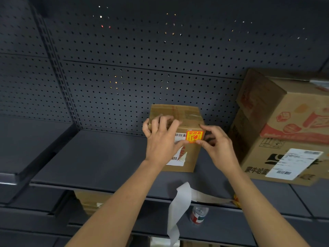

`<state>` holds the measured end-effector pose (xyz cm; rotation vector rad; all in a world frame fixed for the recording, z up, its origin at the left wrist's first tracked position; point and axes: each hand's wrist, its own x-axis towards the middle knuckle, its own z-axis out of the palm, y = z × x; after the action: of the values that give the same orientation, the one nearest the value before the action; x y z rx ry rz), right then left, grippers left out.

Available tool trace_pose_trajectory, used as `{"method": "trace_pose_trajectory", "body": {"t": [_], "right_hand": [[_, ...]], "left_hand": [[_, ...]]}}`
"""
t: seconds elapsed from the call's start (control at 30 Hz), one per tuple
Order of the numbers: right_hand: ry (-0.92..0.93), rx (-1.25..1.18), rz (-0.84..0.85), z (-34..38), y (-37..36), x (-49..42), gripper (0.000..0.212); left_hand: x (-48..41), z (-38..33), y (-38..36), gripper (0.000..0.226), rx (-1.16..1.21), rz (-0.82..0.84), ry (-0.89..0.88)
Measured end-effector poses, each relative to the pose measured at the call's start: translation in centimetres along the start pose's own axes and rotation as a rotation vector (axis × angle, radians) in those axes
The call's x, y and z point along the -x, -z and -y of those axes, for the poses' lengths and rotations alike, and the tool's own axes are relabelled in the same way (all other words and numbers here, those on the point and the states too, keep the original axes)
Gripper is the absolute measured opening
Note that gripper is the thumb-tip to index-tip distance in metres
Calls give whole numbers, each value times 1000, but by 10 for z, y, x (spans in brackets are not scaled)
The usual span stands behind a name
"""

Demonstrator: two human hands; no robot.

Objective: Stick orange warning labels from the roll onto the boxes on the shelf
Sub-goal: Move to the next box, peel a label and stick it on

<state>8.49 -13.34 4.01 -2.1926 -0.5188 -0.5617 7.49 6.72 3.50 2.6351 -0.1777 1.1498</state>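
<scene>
A small brown cardboard box [188,157] stands on the dark shelf [99,161]. An orange warning label [194,136] sits on its front face near the top edge, beside a white barcode sticker. My left hand [161,138] grips the box's top left corner, its thumb touching the label's lower left edge. My right hand [218,145] is at the box's right edge, fingers curled, thumb and fingertip pinching the label's lower right corner. The white backing strip [179,202] of the label roll hangs over the shelf's front edge; the roll's orange part [236,199] peeks out beside my right forearm.
Two larger printed cartons [284,132] are stacked at the right, the lower one bearing a white shipping label [293,163]. A perforated back panel [142,68] closes the shelf. On the shelf below stand a plastic bottle [198,214] and another carton [90,200].
</scene>
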Motion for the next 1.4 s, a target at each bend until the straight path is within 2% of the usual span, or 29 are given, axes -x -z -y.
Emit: {"method": "trace_pose_trajectory", "body": {"t": [0.27, 0.37, 0.47, 0.53, 0.6, 0.67, 0.73, 0.8, 0.87, 0.97, 1.07, 1.23, 1.4], "right_hand": [[11, 33, -79, 3, -9, 5, 46], [-22, -33, -37, 5, -7, 5, 53], [-157, -230, -42, 8, -8, 9, 67], [-301, -385, -78, 12, -9, 11, 73], [-451, -508, -86, 13, -12, 11, 72], [-567, -575, -53, 10, -17, 9, 80], [-619, -576, 5, 8, -24, 6, 92], [-635, -606, 55, 6, -33, 5, 91], [-636, -639, 90, 6, -39, 7, 81], [-644, -606, 70, 15, -42, 11, 83], [-576, -595, 31, 40, -31, 15, 88], [-391, -609, -74, 76, -6, 29, 48], [-321, -598, -213, 91, 8, 38, 49]], "left_hand": [[0, -1, 1, 65, 11, 41, 20], [2, 1, 5, 68, 43, 45, -16], [6, 8, 15, 77, 175, 18, 7], [14, 11, 23, 83, 299, -27, 141], [22, 15, 27, 90, 523, -40, 404], [26, 18, 29, 96, 814, 64, 695], [27, 21, 29, 87, 1031, 221, 832], [28, 20, 28, 64, 1122, 329, 836], [29, 20, 26, 57, 1133, 349, 803], [31, 19, 28, 58, 1127, 316, 762], [33, 22, 38, 57, 1147, 255, 731], [34, 14, 68, 44, 1212, 118, 624], [25, -1, 80, 46, 1257, 93, 547]]}}
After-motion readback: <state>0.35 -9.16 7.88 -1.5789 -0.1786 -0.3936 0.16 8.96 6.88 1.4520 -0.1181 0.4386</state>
